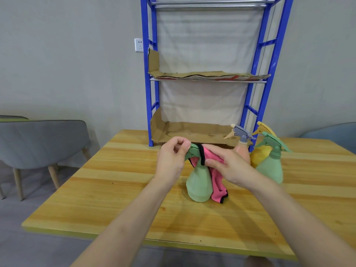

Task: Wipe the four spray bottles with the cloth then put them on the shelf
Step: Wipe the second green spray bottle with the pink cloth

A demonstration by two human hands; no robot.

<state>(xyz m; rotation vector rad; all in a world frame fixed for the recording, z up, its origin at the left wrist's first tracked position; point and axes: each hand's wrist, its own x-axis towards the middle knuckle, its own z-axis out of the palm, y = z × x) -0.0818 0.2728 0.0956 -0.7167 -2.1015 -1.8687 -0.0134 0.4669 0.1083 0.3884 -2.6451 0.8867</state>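
- The left hand (170,160) pinches the trigger head of a green spray bottle (198,185) between thumb and curled fingers.
- The right hand (229,166), fingers curled, grips a pink cloth (217,187) against that bottle's neck.
- The bottle's base rests on the wooden table (115,189).
- A peach bottle (241,149), a yellow bottle (259,154) and a second green bottle (271,168) cluster at the right, beside the blue shelf (148,93).

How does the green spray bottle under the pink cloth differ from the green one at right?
The centre green plastic spray bottle is handled: left hand pinches its nozzle head, right hand holds the pink black-edged cloth against its neck; the right-side green spray bottle is untouched. The centre one stands alone; the other crowds the yellow bottle. Both stand upright.
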